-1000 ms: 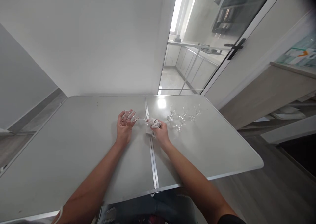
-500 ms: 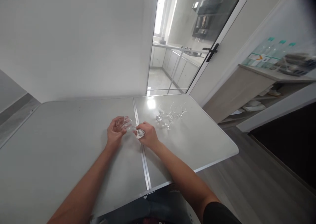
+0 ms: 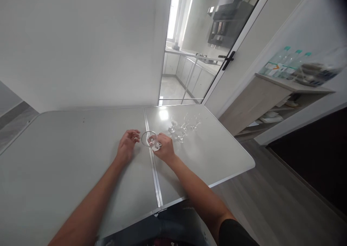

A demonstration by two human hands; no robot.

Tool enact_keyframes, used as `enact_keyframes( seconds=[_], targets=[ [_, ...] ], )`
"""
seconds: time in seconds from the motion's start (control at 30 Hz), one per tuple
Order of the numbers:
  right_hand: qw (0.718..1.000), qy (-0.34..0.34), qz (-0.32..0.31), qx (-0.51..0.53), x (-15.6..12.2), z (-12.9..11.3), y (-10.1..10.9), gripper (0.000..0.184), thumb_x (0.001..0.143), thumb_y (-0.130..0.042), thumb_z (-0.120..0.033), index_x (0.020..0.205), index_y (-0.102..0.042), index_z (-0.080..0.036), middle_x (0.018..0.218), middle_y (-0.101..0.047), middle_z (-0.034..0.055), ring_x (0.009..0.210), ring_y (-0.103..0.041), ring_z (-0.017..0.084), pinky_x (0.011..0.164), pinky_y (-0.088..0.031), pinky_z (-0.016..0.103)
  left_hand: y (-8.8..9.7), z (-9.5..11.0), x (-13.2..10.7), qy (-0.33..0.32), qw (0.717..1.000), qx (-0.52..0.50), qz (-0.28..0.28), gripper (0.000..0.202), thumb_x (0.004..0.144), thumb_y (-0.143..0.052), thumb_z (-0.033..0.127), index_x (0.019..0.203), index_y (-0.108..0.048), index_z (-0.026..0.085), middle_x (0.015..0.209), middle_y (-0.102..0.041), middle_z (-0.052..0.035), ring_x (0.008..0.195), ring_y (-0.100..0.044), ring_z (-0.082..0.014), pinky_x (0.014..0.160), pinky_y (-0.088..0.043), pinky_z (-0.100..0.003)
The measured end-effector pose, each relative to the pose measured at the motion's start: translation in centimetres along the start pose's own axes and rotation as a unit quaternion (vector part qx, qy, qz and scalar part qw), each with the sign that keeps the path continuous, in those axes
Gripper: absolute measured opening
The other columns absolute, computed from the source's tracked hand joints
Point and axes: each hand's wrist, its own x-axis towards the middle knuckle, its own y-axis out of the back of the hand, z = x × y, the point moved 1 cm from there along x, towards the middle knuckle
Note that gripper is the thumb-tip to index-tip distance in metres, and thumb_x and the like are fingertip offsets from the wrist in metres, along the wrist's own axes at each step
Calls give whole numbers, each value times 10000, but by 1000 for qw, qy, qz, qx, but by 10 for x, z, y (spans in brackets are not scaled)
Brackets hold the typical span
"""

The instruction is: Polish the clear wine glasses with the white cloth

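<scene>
My right hand (image 3: 165, 147) is closed around a clear stemmed glass (image 3: 145, 139) and a crumpled white cloth or tissue (image 3: 156, 147). The round rim of the glass faces up toward me, above the metal strip across the table. Just left of the rim, my left hand (image 3: 128, 143) is apart from the glass, its fingers loosely curved and spaced, with nothing in them. Several more clear stemmed glasses (image 3: 181, 137) stand together to the right of my right hand.
Both arms reach over a pale table (image 3: 81, 159) with a metal seam (image 3: 156, 188). Behind it are a white wall and a glass door with a black handle (image 3: 229, 60). At right, a wooden shelf unit (image 3: 252, 97) carries plastic bottles (image 3: 279, 66) with green caps.
My left hand has let go of the glass bowl. In my right hand the glass has turned from lying sideways to rim upward. The view has shifted slightly.
</scene>
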Motion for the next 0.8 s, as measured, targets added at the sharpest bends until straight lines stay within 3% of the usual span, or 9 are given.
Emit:
enact_keyframes(
  seconds=[0.1,0.2,0.33,0.43,0.57,0.8],
  targets=[
    [989,-25,80,122,-10,-17,32,142,852,-677,-281,946,-766,-221,896,-755,54,786,-668,206,779,-515,330,7,-3,-1,29,997,75,-19,504,919,-574,614,673,-604,176,714,-556,-64,635,-482,-148,570,-434,-271],
    [962,-85,188,177,-29,-21,73,174,839,-731,-366,915,-765,-214,882,-743,58,745,-671,205,716,-538,340,7,-5,-5,66,987,137,-51,567,955,-540,565,532,-450,198,557,-399,-21,528,-350,-139,474,-292,-279],
    [918,-211,323,87,-51,23,127,340,812,-737,-472,917,-759,-149,800,-703,56,585,-557,137,539,-449,269,1,-3,-7,81,975,197,-67,636,962,-535,546,474,-321,198,503,-248,22,481,-205,-105,473,-236,-282],
    [902,-290,321,6,-55,80,148,411,774,-715,-522,775,-746,-113,690,-658,41,563,-512,132,537,-411,262,-1,-2,-6,89,970,214,-72,640,950,-544,551,477,-293,199,505,-228,28,493,-171,-103,491,-257,-286],
    [905,-355,228,-45,-53,140,146,432,693,-710,-550,693,-745,-120,608,-643,33,575,-522,154,565,-394,270,2,-5,-7,97,967,227,-69,618,947,-546,537,502,-281,200,520,-221,31,515,-156,-106,534,-298,-288],
    [918,-355,173,-40,-53,165,125,470,698,-682,-563,779,-780,-111,696,-715,75,647,-578,184,596,-404,275,1,-5,-8,113,958,252,-69,606,949,-535,532,522,-268,195,549,-209,29,531,-156,-106,530,-251,-280]
  ],
)
